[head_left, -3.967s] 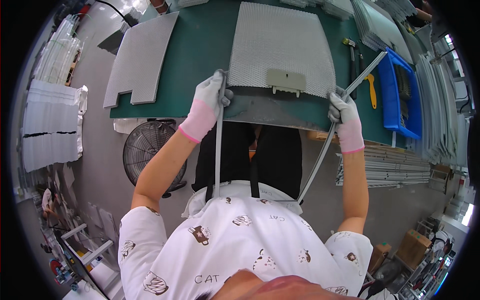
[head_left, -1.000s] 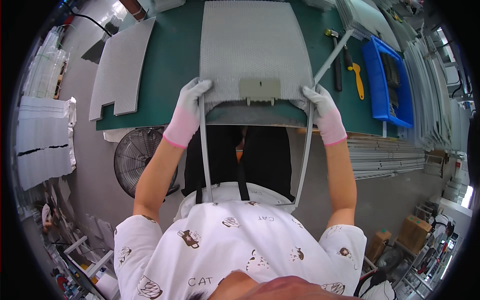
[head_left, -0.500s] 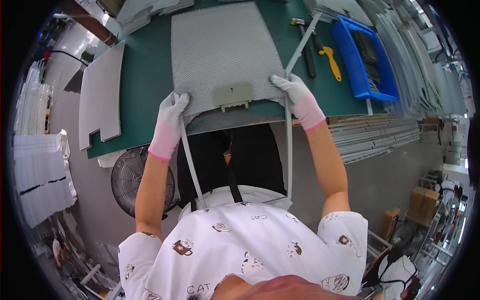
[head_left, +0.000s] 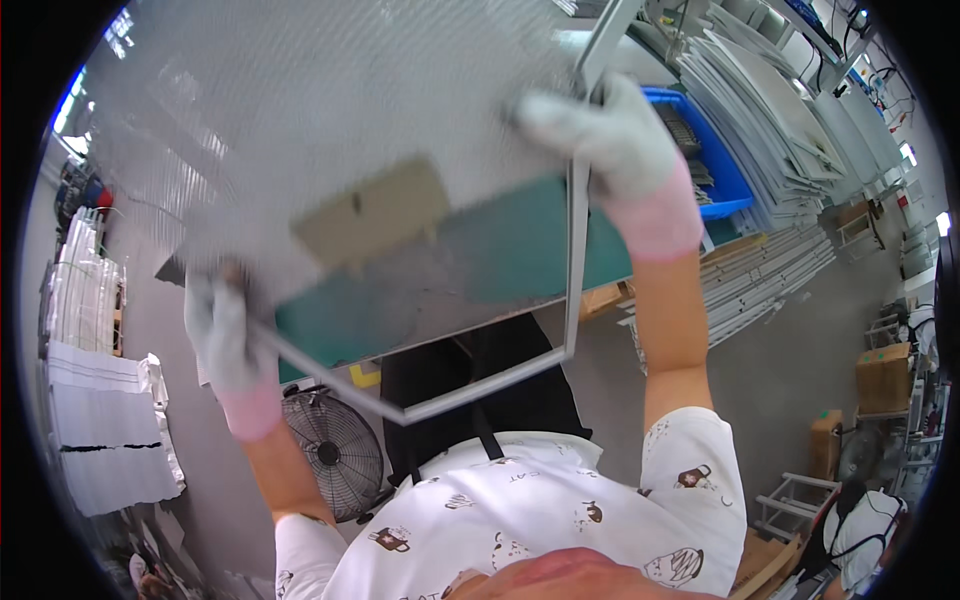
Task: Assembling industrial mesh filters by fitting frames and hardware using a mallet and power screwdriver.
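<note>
A large grey mesh panel (head_left: pixel 330 110) is held up, tilted and blurred, above the green table (head_left: pixel 600 240). A beige plate (head_left: pixel 378 212) with small tabs sits at its near edge. Thin silver frame (head_left: pixel 490 388) bars run along the panel's sides and meet in a crossbar at the near end, in front of my waist. My gloved left hand (head_left: pixel 222 330) is closed on the panel's left edge by the frame bar; its fingertips are smeared. My gloved right hand (head_left: pixel 615 140), higher up, is closed round the right edge, thumb over the mesh and fingers behind the bar.
Right of my right hand stands a blue bin (head_left: pixel 720 165) of dark parts, beside stacked pale panels (head_left: pixel 765 120). Long metal strips (head_left: pixel 765 285) lie below the table's right side. A black floor fan (head_left: pixel 335 450) stands near my left forearm.
Both hands have lifted the mesh panel off the table with its frame, nearer to me and tilted, the left side lower. My left hand moved left and down, my right hand up.
</note>
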A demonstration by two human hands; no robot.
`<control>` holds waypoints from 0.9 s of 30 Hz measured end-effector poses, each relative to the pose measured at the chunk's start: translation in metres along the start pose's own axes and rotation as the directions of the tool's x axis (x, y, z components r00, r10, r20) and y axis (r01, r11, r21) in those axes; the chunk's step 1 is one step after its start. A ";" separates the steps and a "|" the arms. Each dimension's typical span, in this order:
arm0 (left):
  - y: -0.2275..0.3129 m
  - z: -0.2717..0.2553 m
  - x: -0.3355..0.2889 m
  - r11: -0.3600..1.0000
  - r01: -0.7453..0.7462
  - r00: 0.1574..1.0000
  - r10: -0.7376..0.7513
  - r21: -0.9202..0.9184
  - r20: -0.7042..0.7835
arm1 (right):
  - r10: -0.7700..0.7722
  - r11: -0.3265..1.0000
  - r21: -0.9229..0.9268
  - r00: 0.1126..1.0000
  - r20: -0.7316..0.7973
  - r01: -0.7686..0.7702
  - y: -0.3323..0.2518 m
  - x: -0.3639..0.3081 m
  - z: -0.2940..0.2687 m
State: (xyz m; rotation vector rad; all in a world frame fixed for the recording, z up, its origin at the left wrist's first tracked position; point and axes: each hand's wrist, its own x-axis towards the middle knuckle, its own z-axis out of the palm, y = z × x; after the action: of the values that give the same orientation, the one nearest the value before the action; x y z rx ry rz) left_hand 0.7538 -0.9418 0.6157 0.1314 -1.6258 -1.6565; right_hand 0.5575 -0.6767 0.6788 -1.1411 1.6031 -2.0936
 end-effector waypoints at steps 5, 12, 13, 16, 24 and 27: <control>-0.009 0.023 0.092 0.462 -0.808 0.589 0.658 0.365 0.470 | -0.144 0.983 -0.129 0.986 -0.083 0.132 0.003 0.058 -0.026; -0.015 0.071 0.083 0.975 -0.222 0.963 0.213 -0.034 -0.166 | -0.442 0.843 -0.488 0.809 -0.387 0.228 0.040 0.042 -0.010; -0.015 0.058 0.080 0.981 -0.195 0.979 0.196 0.019 -0.065 | -0.403 0.853 -0.484 0.835 -0.375 0.194 0.034 0.039 -0.011; -0.016 0.052 0.075 0.977 -0.215 0.976 0.214 -0.015 -0.025 | -0.241 0.964 -0.192 0.911 -0.335 0.185 0.048 0.038 -0.022; -0.079 0.036 0.035 0.993 0.002 0.999 0.002 0.118 -0.033 | 0.011 0.963 -0.258 0.963 -0.268 -0.083 0.096 -0.006 -0.029; -0.061 0.032 0.038 0.982 0.007 1.000 -0.010 0.188 0.014 | -0.118 0.950 -0.304 0.983 -0.138 0.071 0.058 0.006 -0.032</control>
State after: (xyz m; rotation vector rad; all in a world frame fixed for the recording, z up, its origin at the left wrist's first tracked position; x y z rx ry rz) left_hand 0.6824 -0.9471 0.5838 0.2212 -1.7938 -1.5109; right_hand 0.5164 -0.6785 0.6267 -1.1927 2.0316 -2.0939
